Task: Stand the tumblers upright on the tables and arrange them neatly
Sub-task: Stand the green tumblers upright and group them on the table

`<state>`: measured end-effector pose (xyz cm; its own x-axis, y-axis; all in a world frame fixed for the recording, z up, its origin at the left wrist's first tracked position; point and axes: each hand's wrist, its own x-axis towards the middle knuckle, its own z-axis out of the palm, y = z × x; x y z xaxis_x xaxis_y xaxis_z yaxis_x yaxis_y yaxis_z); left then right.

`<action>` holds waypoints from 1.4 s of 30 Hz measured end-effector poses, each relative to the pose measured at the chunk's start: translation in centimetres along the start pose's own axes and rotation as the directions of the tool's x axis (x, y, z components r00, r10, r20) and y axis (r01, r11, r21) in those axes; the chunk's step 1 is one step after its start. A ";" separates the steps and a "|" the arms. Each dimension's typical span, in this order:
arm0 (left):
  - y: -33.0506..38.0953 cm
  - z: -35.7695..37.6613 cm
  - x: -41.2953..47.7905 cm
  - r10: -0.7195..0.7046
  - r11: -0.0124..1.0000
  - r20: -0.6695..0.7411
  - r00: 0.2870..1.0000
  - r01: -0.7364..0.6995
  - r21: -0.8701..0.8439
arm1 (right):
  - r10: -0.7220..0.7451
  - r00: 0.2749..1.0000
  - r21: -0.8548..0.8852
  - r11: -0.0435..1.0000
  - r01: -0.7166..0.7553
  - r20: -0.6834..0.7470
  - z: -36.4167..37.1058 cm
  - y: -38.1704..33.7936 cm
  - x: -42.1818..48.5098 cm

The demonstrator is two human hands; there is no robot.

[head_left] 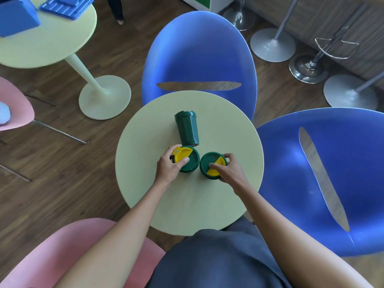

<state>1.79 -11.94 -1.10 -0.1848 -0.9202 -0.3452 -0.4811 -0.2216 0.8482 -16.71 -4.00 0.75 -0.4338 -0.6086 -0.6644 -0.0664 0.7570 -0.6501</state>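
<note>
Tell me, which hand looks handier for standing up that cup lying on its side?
Probably the left hand. The lying cup has its bottom end right beside the cup that hand holds, while the right hand grips a cup farther from it. Both must let go first.

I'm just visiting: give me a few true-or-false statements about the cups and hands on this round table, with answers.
1. Three green tumblers are on the round table. True.
2. All three stand upright. False: the far tumbler lies on its side.
3. The left hand grips the left tumbler. True.
4. The right hand rests flat on the table. False: it holds the right tumbler.
5. The upright tumblers have red lids. False: their lids are green and yellow.
</note>
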 end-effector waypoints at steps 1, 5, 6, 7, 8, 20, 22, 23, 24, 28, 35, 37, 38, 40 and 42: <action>0.0 0.0 0.0 -0.005 1.000 0.004 1.000 0.005 -0.011 | 0.000 1.000 -0.011 1.000 0.000 0.009 0.0 0.0 0.0; -0.1 -0.1 0.1 -0.033 0.996 0.017 0.999 0.034 -0.077 | 0.004 0.996 -0.066 0.998 0.002 0.092 -0.7 -0.1 0.6; -0.1 -0.1 0.2 -0.046 0.995 0.022 0.999 0.048 -0.091 | 0.010 0.994 -0.059 0.998 -0.004 0.109 -0.9 -0.3 0.8; 0.0 -0.1 0.2 -0.059 0.992 0.026 0.998 0.061 -0.106 | 0.010 0.995 -0.037 0.999 -0.006 0.099 -1.2 -0.6 1.2; 0.1 -0.1 0.2 -0.072 0.989 0.029 0.997 0.075 -0.125 | -0.001 0.999 -0.012 1.000 0.002 0.053 -1.3 -0.9 1.7; 0.3 0.4 0.0 -0.180 0.937 0.042 0.983 0.184 -0.296 | -0.251 0.958 -0.267 0.922 0.279 0.135 4.7 -10.2 12.4; 0.2 0.5 0.1 -0.195 0.929 0.044 0.980 0.199 -0.311 | -0.238 0.955 -0.297 0.912 0.282 0.175 5.8 -11.7 14.0; 0.2 0.6 0.1 -0.199 0.928 0.044 0.979 0.203 -0.314 | -0.223 0.955 -0.314 0.909 0.276 0.193 6.2 -12.3 14.7; 0.1 0.6 0.2 -0.201 0.927 0.044 0.979 0.205 -0.315 | -0.206 0.955 -0.337 0.902 0.270 0.213 6.6 -12.8 15.2; -0.3 0.8 0.1 -0.210 0.922 0.036 0.977 0.211 -0.324 | -0.179 0.948 -0.427 0.859 0.282 0.265 7.1 -13.4 16.5; 0.2 0.9 -0.2 -0.205 0.912 0.030 0.978 0.202 -0.358 | -0.414 0.891 -0.331 0.827 0.454 0.189 4.7 -11.4 13.1; 0.1 0.9 -0.3 -0.196 0.914 0.030 0.980 0.194 -0.356 | -0.490 0.854 -0.329 0.788 0.521 0.178 3.7 -10.2 11.5; 0.1 0.8 -0.3 -0.190 0.918 0.029 0.981 0.188 -0.350 | -0.506 0.844 -0.335 0.775 0.535 0.177 3.2 -9.5 10.9; 0.1 0.8 -0.3 -0.182 0.923 0.028 0.983 0.181 -0.339 | -0.511 0.841 -0.347 0.767 0.540 0.178 2.3 -8.2 9.9; 0.2 0.8 -0.3 -0.182 0.925 0.027 0.983 0.180 -0.335 | -0.523 0.833 -0.344 0.759 0.552 0.182 1.4 -7.3 9.2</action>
<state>1.10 -11.48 -1.16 -0.1176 -0.8553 -0.5046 -0.1909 -0.4791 0.8567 -18.96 -15.50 -1.14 -0.1632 -0.9461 -0.2799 -0.5993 0.3204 -0.7337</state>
